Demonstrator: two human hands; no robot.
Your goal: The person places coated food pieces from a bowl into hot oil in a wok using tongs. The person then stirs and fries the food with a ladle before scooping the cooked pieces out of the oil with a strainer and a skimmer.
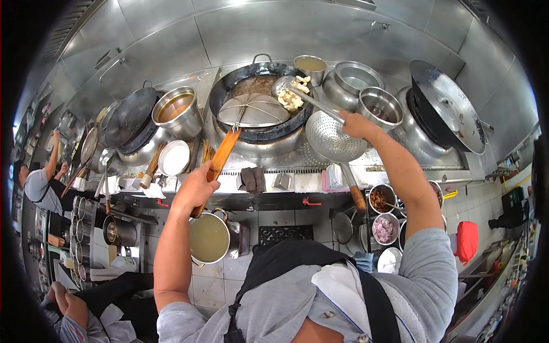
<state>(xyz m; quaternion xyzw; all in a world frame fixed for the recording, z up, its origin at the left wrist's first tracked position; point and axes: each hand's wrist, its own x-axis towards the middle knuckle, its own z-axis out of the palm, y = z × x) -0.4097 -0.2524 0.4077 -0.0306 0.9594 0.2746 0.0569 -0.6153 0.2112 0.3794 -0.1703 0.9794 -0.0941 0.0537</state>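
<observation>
My left hand [197, 190] is closed around the flat wooden handle of a wide wire-braced strainer [254, 110]. Its domed metal head tilts over the front of the big wok [217, 94], which has brown bubbling liquid at the back. My right hand [357, 124] grips the long metal handle of a ladle [313, 103]. Pale yellowish food pieces [291, 101] are at the ladle's head, above the wok's right side; the bowl is partly hidden. Below my right hand lies a round perforated skimmer [334, 137] with a wooden handle, apart from the fingers.
A steel pot of brown liquid [176, 106] stands left of the wok, a tilted wok [449, 108] far right. A pot of cloudy liquid [210, 237] is below the counter edge. Food bowls [386, 227] stand by my right elbow. Another person [43, 186] works at left.
</observation>
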